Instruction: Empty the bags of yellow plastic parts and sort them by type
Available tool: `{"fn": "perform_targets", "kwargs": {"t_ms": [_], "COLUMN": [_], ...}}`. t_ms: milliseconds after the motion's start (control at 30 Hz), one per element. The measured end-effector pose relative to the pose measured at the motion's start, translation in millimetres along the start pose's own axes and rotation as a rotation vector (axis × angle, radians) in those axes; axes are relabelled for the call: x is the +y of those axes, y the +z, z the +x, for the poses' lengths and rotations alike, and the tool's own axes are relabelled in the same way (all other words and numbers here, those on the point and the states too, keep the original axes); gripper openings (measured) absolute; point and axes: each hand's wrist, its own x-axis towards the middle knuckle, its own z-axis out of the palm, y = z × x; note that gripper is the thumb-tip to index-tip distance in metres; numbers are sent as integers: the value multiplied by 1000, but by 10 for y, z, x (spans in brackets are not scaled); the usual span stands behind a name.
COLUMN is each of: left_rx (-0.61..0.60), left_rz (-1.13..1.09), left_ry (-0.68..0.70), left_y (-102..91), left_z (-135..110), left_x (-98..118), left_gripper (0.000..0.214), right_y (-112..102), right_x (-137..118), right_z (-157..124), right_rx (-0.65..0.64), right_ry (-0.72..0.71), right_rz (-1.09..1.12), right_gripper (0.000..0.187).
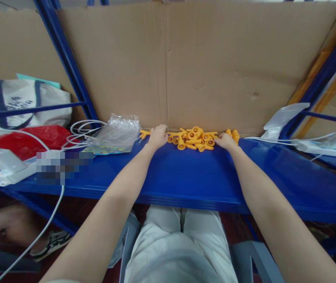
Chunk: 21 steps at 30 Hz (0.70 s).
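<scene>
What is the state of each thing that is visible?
Yellow plastic pieces: heaped loosely
Left hand: at heap's left side; grip unclear
Right hand: at heap's right side; grip unclear
Clear plastic packaging: wrinkled, lying down
White cables: loosely coiled
White adapter: apparently plugged into power strip
Red plastic bag: crumpled
Canvas tote: upright
Cardboard panel: upright

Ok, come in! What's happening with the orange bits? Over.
Left hand and right hand either side of most orange pieces, grips unclear. Pieces heaped near the cardboard. Clear plastic beyond left hand, not covering the heap.
</scene>
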Motion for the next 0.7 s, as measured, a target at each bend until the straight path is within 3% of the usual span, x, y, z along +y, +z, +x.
{"fn": "perform_targets", "kwargs": {"t_ms": [200,367,533,633,700], "left_rx": [-81,-217,-233,-108,10], "left_rz": [-9,-36,-72,-105,-119], "left_ry": [221,287,302,312,314], "left_y": [97,211,234,173,125], "left_z": [20,27,31,15,0], "left_x": [106,171,191,197,203], "left_gripper": [39,43,45,53,61], "right_y": [-60,-90,-133,-152,-145], "right_x": [-50,-110,-187,-299,-396], "right_z": [12,60,93,19,-66], "right_rx": [31,182,401,500,500], "right_ry": [184,180,19,-191,-393], "right_rz": [344,522,416,310,263], "right_gripper": [30,32,36,35,35]}}
